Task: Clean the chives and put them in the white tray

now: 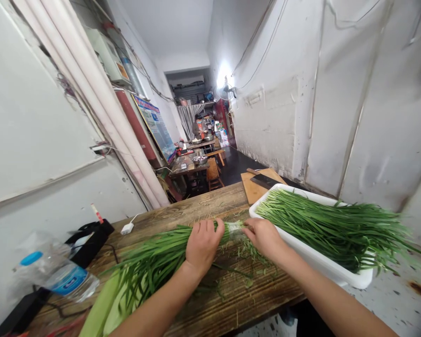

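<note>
A bundle of garlic chives [161,252] lies across the wooden table [210,203], its leaves pointing left and its pale stem ends on the right. My left hand [204,241] is wrapped over the bundle near the stems. Clear wrapping [234,228] circles the stem end just right of that hand. My right hand [263,236] pinches at the cut ends beside the wrapping; what its fingertips hold is too small to make out. Under the leaves, pale green long vegetables [103,304] lie at the table's near left.
A white plastic tub [337,271] heaped with loose chives [323,220] stands right. Behind it, a cleaver [264,181] rests on a cutting board [252,191]. A water bottle [61,276], black box [89,243] and white charger [127,228] are left. Trimmings [252,255] litter the table. Another person [199,126] is far back.
</note>
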The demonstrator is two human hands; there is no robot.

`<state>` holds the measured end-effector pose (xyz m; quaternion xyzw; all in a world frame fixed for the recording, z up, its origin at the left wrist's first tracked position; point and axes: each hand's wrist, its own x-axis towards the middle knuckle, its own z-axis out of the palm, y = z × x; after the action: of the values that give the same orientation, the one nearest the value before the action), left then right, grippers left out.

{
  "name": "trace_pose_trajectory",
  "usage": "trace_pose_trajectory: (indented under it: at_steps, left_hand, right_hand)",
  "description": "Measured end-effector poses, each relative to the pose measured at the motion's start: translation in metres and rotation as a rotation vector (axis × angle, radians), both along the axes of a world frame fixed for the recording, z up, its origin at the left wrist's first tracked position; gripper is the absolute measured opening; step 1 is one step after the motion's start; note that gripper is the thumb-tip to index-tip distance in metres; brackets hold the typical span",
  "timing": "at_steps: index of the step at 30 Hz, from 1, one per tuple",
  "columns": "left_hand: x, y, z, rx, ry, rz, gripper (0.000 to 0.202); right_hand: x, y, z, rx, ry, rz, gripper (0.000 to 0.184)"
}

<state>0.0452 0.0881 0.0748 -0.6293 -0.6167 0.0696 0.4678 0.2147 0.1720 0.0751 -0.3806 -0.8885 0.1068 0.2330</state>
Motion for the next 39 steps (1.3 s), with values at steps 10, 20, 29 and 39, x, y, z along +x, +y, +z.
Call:
trace_pose_trajectory:
  at_steps: [10,20,29,39]
  left_hand:
    - [0.002,0.005,-0.001,-0.02,0.06,-0.061,0.023]
    - [-0.001,0.006,-0.005,-0.021,0.076,-0.086,0.024]
    - [0.003,0.009,-0.008,-0.023,0.038,-0.077,0.023]
    - [-0.01,0.001,-0.005,0.002,0.002,0.001,0.024]
  right_hand:
    - [-0.029,0.016,-0.005,-0.048,-0.169,-0.048,0.02]
    - [-0.027,0.022,-0.011,-0.082,-0.127,-0.037,0.021]
    - [-0.027,0.025,-0.023,-0.103,-0.045,-0.143,0.018]
    - [-0.016,0.031,-0.014,-0.157,0.072,-0.024,0.029]
